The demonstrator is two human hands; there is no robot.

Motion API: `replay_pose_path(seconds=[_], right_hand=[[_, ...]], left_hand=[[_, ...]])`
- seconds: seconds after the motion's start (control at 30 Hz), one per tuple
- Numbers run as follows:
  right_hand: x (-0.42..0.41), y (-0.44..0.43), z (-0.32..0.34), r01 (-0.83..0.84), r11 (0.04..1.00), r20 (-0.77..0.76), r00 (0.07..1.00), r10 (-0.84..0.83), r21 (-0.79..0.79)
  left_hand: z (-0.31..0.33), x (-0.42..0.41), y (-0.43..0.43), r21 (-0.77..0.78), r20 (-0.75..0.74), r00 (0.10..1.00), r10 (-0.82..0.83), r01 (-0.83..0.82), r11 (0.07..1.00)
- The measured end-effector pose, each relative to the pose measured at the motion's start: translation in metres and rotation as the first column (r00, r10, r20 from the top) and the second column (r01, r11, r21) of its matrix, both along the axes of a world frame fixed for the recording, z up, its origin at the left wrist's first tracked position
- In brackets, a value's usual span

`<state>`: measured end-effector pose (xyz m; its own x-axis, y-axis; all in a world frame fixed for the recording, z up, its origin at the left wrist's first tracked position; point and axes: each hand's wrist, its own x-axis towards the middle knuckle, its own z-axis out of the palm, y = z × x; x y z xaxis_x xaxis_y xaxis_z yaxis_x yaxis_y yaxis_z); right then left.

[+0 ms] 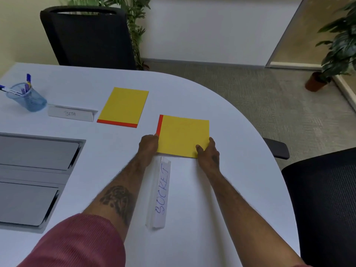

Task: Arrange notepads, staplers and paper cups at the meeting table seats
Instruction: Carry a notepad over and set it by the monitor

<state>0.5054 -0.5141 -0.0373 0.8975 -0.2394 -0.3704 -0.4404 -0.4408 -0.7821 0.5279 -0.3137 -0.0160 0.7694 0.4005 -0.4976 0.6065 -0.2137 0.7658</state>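
Head view: yellow notepad [184, 135] lies flat on the white worktop [221, 112], just past the SOCKET name card [161, 191]; left hand [148, 147] grips its red-bound edge; right hand [209, 155] pinches the near corner, thumb on top, fingers [212, 141] along the side. Second notepad [123, 106] sits beside the BETA card [71, 113].

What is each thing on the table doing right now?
Near notepad, flat, held at both sides.
Far notepad, flat, untouched.
Left hand, grips near notepad's left edge.
Right hand, pinches its right corner.
Pen cup, standing, pens inside.
BETA card, standing.
SOCKET card, standing.
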Motion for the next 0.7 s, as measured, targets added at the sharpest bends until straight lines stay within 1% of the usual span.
replay_pose_path(seconds=[0.1,0.2,0.3,0.43,0.5,0.6,0.7], right_hand=[[0.001,-0.004,0.0,0.004,1.0,0.011,1.0,-0.004,0.026],[-0.001,-0.005,0.002,0.018,0.998,0.014,1.0,-0.019,0.057],[-0.003,-0.007,0.007,0.035,0.993,0.022,0.999,-0.037,0.112],[-0.004,-0.013,0.022,0.033,0.989,0.031,0.999,-0.038,0.147],[-0.004,-0.016,0.035,0.048,0.986,0.06,0.996,-0.059,0.162],[-0.006,-0.02,0.06,0.098,0.984,0.173,0.977,-0.123,0.148],[-0.011,-0.023,0.089,0.094,0.988,0.266,0.956,-0.125,0.127]], left_hand=[[0.004,0.0,0.002,-0.144,0.093,0.995,0.03,-0.017,0.989],[0.018,-0.001,-0.007,-0.324,0.149,0.986,0.074,-0.022,0.946],[0.035,0.0,-0.018,-0.413,0.172,0.98,0.102,-0.022,0.911],[0.058,0.001,-0.027,-0.438,0.235,0.967,0.102,0.012,0.899],[0.071,-0.001,-0.026,-0.443,0.258,0.961,0.103,0.023,0.896],[0.092,-0.009,-0.021,-0.444,0.277,0.957,0.084,0.05,0.895],[0.114,-0.022,-0.018,-0.443,0.294,0.954,0.065,0.076,0.893]])
